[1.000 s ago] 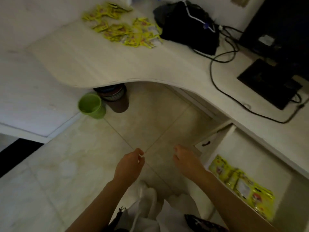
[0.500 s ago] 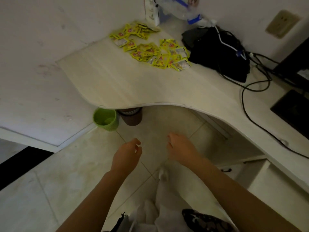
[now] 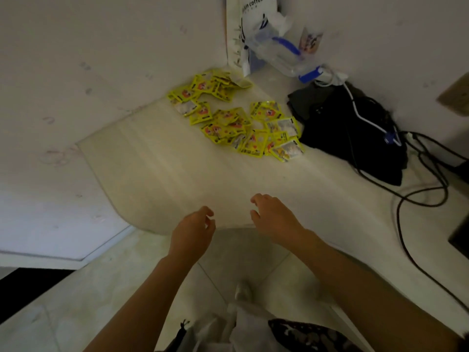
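Note:
Several yellow packets (image 3: pixel 236 123) lie scattered on the far part of a pale curved desk (image 3: pixel 165 168), near the wall corner. My left hand (image 3: pixel 193 231) hovers at the desk's near edge with fingers loosely curled and nothing in it. My right hand (image 3: pixel 272 217) is beside it, slightly further over the desk top, fingers relaxed and empty. Both hands are well short of the packets.
A black bag (image 3: pixel 355 133) with a white cord lies right of the packets. Black cables (image 3: pixel 418 199) loop over the desk at the right. A clear plastic bag with blue trim (image 3: pixel 279 52) and a white paper bag (image 3: pixel 251 11) stand in the corner. Tiled floor (image 3: pixel 101 288) lies below.
The view has tilted up from the floor and open drawer to the desk top. Both hands have risen from over the floor to the desk's near edge.

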Available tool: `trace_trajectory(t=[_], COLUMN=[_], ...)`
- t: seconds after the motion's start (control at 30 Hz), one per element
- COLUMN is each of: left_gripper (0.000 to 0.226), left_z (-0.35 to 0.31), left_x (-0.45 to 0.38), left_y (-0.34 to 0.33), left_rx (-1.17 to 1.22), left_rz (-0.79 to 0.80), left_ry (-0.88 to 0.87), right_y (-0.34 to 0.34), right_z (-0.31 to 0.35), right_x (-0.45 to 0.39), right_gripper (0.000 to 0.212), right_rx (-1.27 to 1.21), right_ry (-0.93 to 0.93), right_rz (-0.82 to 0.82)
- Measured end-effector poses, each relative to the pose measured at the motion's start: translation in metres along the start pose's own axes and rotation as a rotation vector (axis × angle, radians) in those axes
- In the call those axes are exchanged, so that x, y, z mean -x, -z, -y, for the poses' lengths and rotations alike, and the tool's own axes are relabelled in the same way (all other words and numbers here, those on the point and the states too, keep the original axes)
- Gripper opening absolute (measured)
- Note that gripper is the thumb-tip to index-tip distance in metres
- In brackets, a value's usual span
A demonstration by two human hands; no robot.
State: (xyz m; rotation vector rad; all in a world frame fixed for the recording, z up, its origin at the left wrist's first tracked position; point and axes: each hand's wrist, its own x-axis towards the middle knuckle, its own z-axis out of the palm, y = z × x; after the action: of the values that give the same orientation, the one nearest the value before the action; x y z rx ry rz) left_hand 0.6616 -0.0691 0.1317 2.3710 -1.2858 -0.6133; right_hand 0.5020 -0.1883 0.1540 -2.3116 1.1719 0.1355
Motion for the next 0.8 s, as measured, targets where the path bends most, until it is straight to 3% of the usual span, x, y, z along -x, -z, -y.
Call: trace_trajectory(t=[0.57,0.8], left_gripper=[0.022,0.024], left_z=[0.039,0.045], left_x=[-0.207,-0.290], left_y=[0.047,0.063], left_rx=[-0.048,-0.071], left_rz=[0.132,0.124], left_ry=[-0.008,-0.053], right_y=[0.038,0.055], right_z=[0.021,0.025], right_x=[-0.175,-0.236], right_gripper=[0.039,0.028], right_rx=[-0.010,0.022], right_ry=[-0.137,-0.158], right_rz=[0.033,-0.025])
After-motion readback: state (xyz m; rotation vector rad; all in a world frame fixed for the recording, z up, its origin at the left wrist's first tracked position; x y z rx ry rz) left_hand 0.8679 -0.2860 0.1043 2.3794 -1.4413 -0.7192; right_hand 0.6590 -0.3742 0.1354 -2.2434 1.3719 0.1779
